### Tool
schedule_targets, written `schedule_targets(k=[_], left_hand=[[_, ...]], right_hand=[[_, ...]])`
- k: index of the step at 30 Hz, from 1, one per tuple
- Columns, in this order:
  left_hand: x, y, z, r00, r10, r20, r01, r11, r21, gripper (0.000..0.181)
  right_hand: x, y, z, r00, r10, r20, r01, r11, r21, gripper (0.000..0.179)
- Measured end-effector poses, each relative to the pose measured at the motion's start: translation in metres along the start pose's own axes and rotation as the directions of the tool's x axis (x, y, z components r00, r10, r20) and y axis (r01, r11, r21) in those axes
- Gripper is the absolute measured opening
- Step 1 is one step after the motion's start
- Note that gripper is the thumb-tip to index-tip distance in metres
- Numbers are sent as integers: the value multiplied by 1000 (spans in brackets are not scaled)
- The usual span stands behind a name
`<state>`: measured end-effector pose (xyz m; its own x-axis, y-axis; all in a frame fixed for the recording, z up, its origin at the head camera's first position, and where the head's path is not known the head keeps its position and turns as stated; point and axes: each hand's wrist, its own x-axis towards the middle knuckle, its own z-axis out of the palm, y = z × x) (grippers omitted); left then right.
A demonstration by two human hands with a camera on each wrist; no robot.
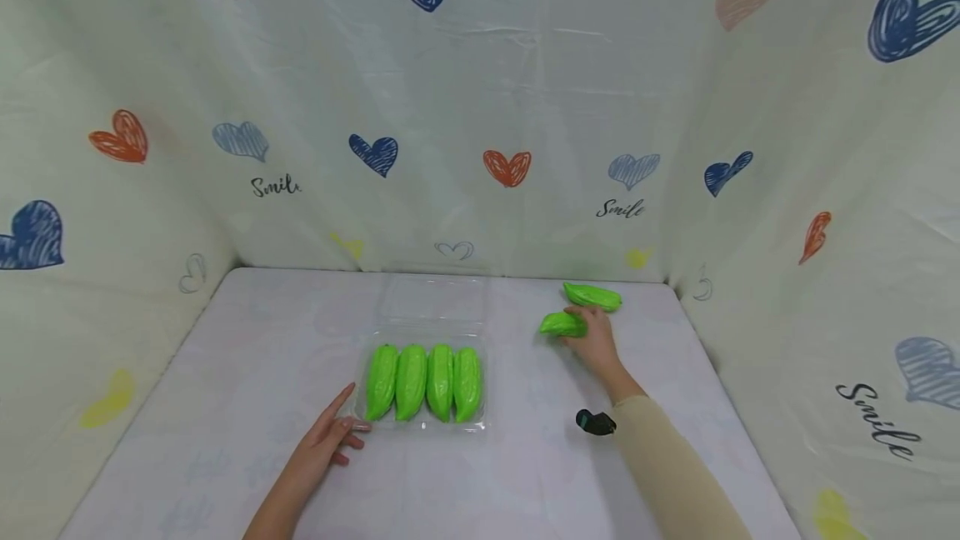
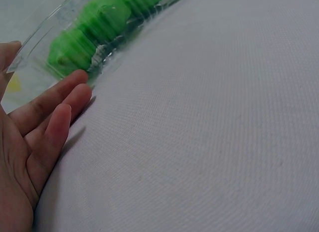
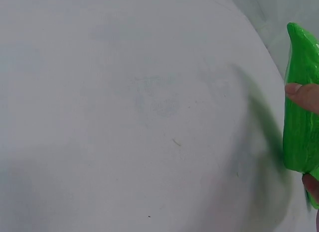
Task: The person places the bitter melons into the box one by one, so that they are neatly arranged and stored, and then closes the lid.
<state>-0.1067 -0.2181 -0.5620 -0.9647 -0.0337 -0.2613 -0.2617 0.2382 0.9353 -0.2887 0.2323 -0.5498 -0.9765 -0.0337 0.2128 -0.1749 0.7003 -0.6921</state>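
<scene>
My right hand (image 1: 596, 344) grips a shiny green bitter melon (image 1: 562, 324), held above the table with its pointed end toward the left. In the right wrist view, a thumb lies across the side of that bitter melon (image 3: 300, 127). Just behind the hand lies another bitter melon (image 1: 592, 297). A clear plastic clamshell box (image 1: 422, 425) stands with its lid folded back, and several bitter melons (image 1: 411, 382) lie upright side by side in it. My left hand (image 1: 318, 448) rests at the box's near left corner with loosely extended fingers (image 2: 60, 123), fingertips right at its edge.
The clear lid (image 1: 433, 300) lies back toward the rear wall. A white cloth covers the table (image 1: 517, 473). Curtains (image 1: 465, 90) printed with hearts enclose it at the back and both sides. A small dark object (image 1: 596, 422) shows beside the right sleeve (image 1: 667, 461).
</scene>
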Motion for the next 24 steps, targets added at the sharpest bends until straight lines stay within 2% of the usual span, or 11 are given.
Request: schedule_targets(k=[8,13,19,24], left_hand=[[-1,2,-1,1000,2,-1,-2,1000,3,53],[-2,1,-2,1000,17,3,-17,1000,-8,52],[-1,0,-2,1000,11,2,-11,1000,5,53],[0,0,-2,1000,8,-1,-8,1000,15,54]], right_hand=[[-4,-22,-1,997,42,66,-44,998,41,56],[-5,-35,4,996,-32,78,29,998,48,55],[-11,-55,6,992,-56,113,48,996,73,55],[-16,-72,8,987,-106,120,92,988,121,55]])
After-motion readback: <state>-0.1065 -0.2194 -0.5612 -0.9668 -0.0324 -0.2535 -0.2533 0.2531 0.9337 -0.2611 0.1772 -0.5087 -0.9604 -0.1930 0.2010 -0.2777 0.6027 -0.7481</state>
